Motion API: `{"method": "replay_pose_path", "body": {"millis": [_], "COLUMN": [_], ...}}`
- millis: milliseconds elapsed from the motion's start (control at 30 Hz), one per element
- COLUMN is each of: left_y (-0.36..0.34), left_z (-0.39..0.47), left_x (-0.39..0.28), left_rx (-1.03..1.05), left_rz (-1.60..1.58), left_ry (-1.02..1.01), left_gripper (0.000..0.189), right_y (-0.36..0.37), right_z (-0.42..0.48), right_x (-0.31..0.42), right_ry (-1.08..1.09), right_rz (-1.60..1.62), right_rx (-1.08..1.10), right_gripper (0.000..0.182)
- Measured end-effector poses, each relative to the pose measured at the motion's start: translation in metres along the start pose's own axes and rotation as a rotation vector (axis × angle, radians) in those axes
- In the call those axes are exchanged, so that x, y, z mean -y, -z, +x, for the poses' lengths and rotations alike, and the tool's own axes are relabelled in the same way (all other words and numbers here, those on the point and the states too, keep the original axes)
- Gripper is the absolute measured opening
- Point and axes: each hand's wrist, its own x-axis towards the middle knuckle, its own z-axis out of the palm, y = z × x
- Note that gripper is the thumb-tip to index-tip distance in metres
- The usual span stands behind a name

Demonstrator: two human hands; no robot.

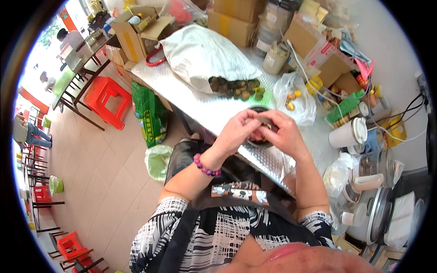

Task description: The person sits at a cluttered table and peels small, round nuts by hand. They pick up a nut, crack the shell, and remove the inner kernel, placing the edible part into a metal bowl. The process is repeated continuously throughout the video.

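Observation:
My left hand (239,129) and my right hand (281,133) meet at the fingertips above a dark round bowl (260,144). Their fingers are bent close together, and whatever lies between them is hidden. Small pale and brown pieces show inside the bowl. Past it, brown round nut-like pieces (239,88) lie at the mouth of a white woven sack (208,54). A clear plastic bag (304,112) with several yellow-orange pieces sits to the right of the bowl.
A silvery quilted cover (205,111) lies over the table. Cardboard boxes (235,27) stand at the back. Along the right are a white lidded cup (346,133), cables and a glass kettle (372,167). On the floor at left are a green bag (146,116) and a red stool (107,99).

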Motion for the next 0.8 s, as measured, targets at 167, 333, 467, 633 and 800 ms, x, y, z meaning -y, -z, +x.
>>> {"method": "replay_pose_path", "body": {"millis": [167,333,467,633,800], "left_y": [0.000,0.004,-0.001,-0.003,-0.008], "left_z": [-0.004,-0.008,-0.011,-0.011,-0.012], "left_x": [-0.008,-0.006,-0.004,-0.001,-0.003], "left_rx": [-0.003,-0.013,-0.046,-0.075,-0.126], "left_rz": [0.095,0.178,0.142,0.132,0.229], "left_ry": [0.017,-0.001,-0.053,-0.085,-0.082], "left_gripper": [0.023,0.020,0.021,0.021,0.022], "right_y": [-0.001,-0.008,-0.012,-0.017,-0.022], "right_z": [0.000,-0.005,-0.005,-0.006,-0.009], "right_x": [0.008,0.012,0.016,0.015,0.013], "right_ry": [0.024,0.050,0.092,0.159,0.177], "right_rz": [0.026,-0.043,-0.081,-0.139,-0.183], "right_rx": [0.013,-0.008,-0.052,-0.114,-0.140], "right_gripper": [0.028,0.029,0.028,0.026,0.027]}}
